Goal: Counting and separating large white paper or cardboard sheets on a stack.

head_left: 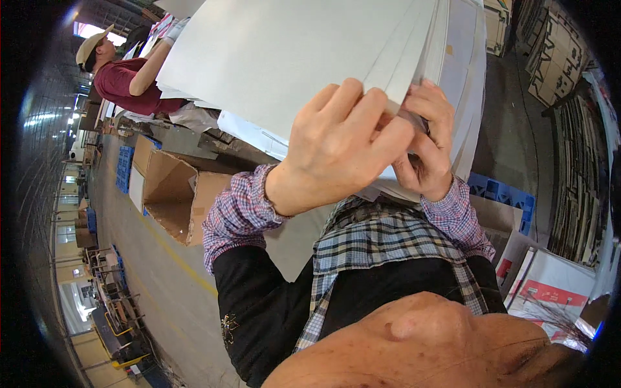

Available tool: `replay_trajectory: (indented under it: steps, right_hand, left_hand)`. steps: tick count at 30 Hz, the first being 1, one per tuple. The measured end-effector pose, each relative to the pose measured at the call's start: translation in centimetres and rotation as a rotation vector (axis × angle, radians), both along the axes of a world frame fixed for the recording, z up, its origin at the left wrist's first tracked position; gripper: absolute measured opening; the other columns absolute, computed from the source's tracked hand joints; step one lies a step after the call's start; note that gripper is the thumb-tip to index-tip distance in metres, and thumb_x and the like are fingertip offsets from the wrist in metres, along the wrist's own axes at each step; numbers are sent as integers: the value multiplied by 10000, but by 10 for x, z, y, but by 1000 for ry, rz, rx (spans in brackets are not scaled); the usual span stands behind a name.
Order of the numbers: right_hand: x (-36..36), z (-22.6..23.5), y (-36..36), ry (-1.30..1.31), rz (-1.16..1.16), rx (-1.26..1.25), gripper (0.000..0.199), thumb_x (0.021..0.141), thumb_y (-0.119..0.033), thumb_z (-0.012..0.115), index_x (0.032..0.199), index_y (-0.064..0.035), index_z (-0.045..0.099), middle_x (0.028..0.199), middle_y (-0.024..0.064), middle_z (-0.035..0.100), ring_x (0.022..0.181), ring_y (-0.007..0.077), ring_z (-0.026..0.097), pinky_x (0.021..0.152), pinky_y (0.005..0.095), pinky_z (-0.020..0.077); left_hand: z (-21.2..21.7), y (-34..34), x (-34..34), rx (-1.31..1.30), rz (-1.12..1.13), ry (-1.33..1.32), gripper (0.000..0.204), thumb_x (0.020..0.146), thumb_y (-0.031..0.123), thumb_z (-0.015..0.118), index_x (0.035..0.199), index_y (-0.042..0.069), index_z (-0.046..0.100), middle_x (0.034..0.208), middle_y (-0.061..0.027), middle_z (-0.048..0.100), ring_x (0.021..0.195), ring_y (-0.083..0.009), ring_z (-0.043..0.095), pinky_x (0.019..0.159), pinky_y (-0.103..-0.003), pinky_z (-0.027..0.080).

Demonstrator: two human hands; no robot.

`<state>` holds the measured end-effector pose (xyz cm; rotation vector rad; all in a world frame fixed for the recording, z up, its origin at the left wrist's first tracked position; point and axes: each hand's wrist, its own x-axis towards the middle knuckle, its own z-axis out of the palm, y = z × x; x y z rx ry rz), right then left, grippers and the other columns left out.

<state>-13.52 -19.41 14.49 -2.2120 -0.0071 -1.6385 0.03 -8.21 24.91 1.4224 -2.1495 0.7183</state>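
Note:
A stack of large white sheets (278, 58), paper or thin card, lies in front of me, its near right corner fanned into several layers. My left hand (343, 145) is closed over the near edge at that corner, with bent fingers gripping the sheets. Right beside it, my right hand (430, 139) is closed round the same corner, thumb and fingers pinching the sheet edges. The fingertips of both hands nearly meet, and the left hand partly hides what lies between them. More pale sheets (462, 77) lie under and to the right of the fanned ones.
At the far left a co-worker in a maroon shirt (132, 84) and cap reaches a gloved hand (176, 31) to the stack's edge. An open cardboard box (171, 194) stands on the floor at left. Blue pallets (501, 194) and stacked boards (576, 174) are at right.

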Motion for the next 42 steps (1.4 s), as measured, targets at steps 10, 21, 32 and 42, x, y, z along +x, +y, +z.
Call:
replay_trajectory:
  steps: [10, 21, 32, 42]
  right_hand:
    - [-9, 6, -4, 27, 161, 205, 324, 835, -140, 785, 1129, -18, 723, 1223, 171, 659, 1236, 372, 585, 1138, 580, 364]
    - [-4, -1, 5, -41, 63, 235, 348, 902, -221, 780, 1178, -30, 693, 1299, 169, 550, 1281, 338, 501, 1155, 540, 386]
    - [2, -9, 0, -115, 81, 188, 402, 935, -293, 765, 1234, -55, 641, 1250, 155, 549, 1240, 328, 509, 1156, 557, 388]
    - [-7, 2, 1, 63, 0, 48, 311, 855, -209, 799, 1105, -30, 749, 1259, 157, 624, 1267, 374, 531, 1155, 591, 374]
  left_hand:
    - [17, 23, 6, 259, 85, -13, 221, 721, 22, 740, 921, -6, 650, 944, -107, 624, 816, -279, 626, 676, -377, 517]
    - [12, 18, 6, 151, 129, -103, 306, 713, 57, 779, 994, -1, 675, 945, -86, 639, 792, -249, 640, 638, -363, 518]
    - [16, 18, 7, 242, 70, -76, 324, 697, 47, 773, 1009, 16, 691, 976, -84, 648, 811, -251, 654, 645, -362, 530]
    - [13, 10, -3, 63, 115, -74, 173, 710, 16, 742, 838, 19, 626, 816, -84, 594, 717, -238, 608, 555, -332, 480]
